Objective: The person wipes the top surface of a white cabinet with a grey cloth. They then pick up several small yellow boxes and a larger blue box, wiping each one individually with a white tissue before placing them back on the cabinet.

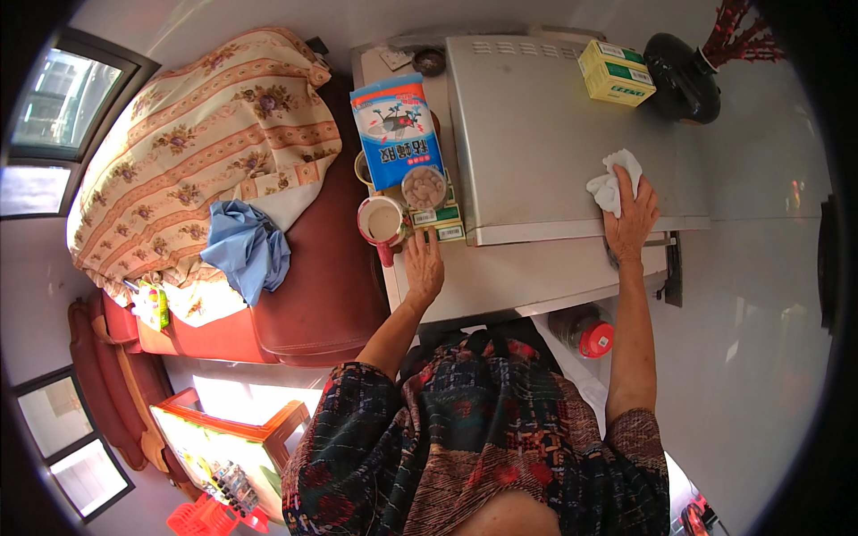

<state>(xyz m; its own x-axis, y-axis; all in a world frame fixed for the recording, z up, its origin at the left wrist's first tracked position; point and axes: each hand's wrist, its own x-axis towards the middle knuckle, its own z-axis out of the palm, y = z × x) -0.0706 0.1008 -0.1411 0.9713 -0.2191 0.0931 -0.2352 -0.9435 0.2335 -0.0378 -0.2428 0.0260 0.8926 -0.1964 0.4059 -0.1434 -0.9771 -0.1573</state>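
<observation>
My right hand (632, 220) presses a crumpled white cloth (617, 183) onto the right side of a grey metal-topped box (536, 152), near its front edge. Its fingers bend over the cloth. To the left, my left hand (424, 270) has its fingers stretched out, their tips at small yellow-and-green boxes (450, 233). Just left of those fingers stands a white mug (382, 221) with a red handle. A round clear-topped tub of brownish pieces (424, 188) sits behind the boxes, against a blue-and-orange packet (398, 134).
Two stacked yellow-green boxes (618, 76) and a black vase (684, 80) with red twigs stand at the far right of the metal top. A red sofa (322, 295) with a floral cover (223, 116) and a blue cloth (246, 250) is at left. Below the counter, a red-lidded jar (596, 339) stands.
</observation>
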